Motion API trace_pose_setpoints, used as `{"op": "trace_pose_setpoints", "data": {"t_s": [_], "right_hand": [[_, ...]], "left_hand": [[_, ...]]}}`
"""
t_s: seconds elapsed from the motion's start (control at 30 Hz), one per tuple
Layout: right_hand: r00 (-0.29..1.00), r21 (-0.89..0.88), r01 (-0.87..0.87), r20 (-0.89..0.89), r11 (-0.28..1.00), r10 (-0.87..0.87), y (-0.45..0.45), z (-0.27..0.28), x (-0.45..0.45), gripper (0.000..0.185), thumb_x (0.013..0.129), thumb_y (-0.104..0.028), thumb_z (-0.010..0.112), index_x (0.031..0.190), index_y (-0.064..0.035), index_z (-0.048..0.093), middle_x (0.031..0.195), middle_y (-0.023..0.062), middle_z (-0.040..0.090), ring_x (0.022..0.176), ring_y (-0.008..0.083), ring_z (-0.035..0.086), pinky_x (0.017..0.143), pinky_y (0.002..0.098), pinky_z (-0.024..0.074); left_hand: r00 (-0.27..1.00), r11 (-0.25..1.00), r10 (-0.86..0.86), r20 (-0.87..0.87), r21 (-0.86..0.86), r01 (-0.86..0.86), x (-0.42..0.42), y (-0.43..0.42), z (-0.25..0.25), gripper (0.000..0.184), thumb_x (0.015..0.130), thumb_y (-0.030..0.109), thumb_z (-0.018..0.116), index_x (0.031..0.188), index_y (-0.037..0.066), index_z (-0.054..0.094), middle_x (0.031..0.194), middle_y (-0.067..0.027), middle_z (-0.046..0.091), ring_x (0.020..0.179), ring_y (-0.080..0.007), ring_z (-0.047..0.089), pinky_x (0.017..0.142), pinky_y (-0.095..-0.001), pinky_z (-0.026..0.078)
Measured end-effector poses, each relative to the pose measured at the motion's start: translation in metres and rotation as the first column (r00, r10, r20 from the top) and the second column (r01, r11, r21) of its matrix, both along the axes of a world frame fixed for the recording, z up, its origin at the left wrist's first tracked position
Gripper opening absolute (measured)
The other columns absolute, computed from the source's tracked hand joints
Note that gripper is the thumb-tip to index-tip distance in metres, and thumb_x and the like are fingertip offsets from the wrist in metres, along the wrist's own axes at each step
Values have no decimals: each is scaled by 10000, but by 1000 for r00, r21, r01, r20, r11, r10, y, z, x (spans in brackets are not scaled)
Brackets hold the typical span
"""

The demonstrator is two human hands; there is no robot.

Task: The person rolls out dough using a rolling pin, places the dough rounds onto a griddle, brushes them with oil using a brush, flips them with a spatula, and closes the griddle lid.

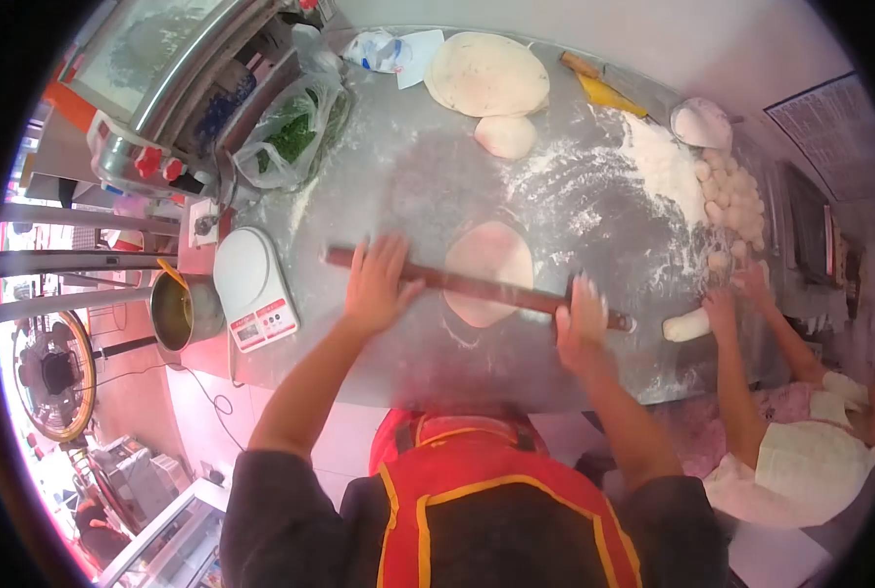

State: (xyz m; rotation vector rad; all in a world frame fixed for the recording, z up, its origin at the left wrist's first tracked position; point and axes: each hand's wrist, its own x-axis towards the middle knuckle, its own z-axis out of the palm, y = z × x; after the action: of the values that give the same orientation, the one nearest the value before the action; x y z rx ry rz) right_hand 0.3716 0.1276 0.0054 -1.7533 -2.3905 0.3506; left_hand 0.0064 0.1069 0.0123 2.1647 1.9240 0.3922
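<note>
Floury counter (pixel 393 191): left hand (pixel 377 286) and right hand (pixel 584 328) rest on the pin (pixel 486 288), grip open, over a flattened round (pixel 492 250) mid-dial; sheet (pixel 486 73) at twelve o'clock looks done, lumps (pixel 731 201) at two look unrolled

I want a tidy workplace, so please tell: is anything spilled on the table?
White powder, probably flour, lies scattered on the right of the table, heaviest beside the small dough pieces; perhaps ordinary for dough work.

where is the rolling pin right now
In the head view, the rolling pin lies mid-picture across a flat dough round, with the person's left hand toward its left end and right hand toward its right.
</note>
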Motion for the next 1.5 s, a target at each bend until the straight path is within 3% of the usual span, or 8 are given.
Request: {"op": "trace_pose_setpoints", "data": {"t_s": [0.2,0.27,0.47,0.7,0.77,1.07,1.3,1.5], "right_hand": [[875,-81,-142,-477,987,87,67,-5,-80,603,799,-299,689,1291,-12,489,1228,226,555,1176,394,492,999,445,396],[965,-345,-134,-260,929,42,101,0,-128,462,724,-244,728,1125,-52,602,1142,198,601,1105,389,537,944,450,431],[647,-66,-752,-267,656,714,64,-32,-219,215,725,-208,678,867,-59,618,926,160,653,955,348,613,793,427,488],[949,-356,-163,-312,920,47,40,15,-82,274,842,-265,641,961,-22,598,974,189,617,930,380,579,821,454,447],[967,55,-133,-212,990,142,-8,12,-26,378,883,-261,610,1175,-28,550,1181,181,571,1117,356,519,980,490,368],[946,217,-145,318,965,70,49,-8,-11,566,936,-294,525,1425,-62,361,1462,154,383,1365,312,341,1099,582,217],[994,406,10,94,914,-53,192,-10,-44,546,978,-285,435,1455,-47,318,1478,178,358,1380,344,306,1094,581,226],[996,106,-85,-23,991,88,8,-3,-4,633,917,-268,548,1447,-18,308,1480,182,347,1372,335,323,1114,541,229]], "left_hand": [[995,987,-101,21,131,97,-3,-51,-1,326,705,87,608,1029,73,572,952,-108,577,938,-312,549,834,-428,425],[998,988,-58,37,143,53,9,-70,14,263,696,66,591,959,76,577,883,-96,566,868,-299,555,765,-410,442],[997,996,39,65,77,-44,36,-134,36,217,693,81,593,909,72,576,823,-83,553,797,-279,554,692,-392,440],[997,992,78,2,103,-78,27,-115,23,281,711,102,596,990,59,589,884,-92,577,870,-288,548,824,-427,417],[991,981,131,-8,148,-129,28,-105,15,321,721,116,610,1036,58,584,971,-102,593,965,-292,552,907,-455,397],[959,987,163,-230,58,-153,20,12,-7,628,855,360,600,1372,36,451,1436,-140,433,1358,-341,347,1067,-569,255],[928,938,226,-295,324,-125,0,142,-10,636,906,416,533,1410,51,402,1481,-150,375,1406,-321,277,1135,-548,173],[986,982,145,-78,133,-134,16,-20,-17,733,873,425,564,1413,-29,363,1470,-203,370,1391,-357,301,1145,-518,175]]}}
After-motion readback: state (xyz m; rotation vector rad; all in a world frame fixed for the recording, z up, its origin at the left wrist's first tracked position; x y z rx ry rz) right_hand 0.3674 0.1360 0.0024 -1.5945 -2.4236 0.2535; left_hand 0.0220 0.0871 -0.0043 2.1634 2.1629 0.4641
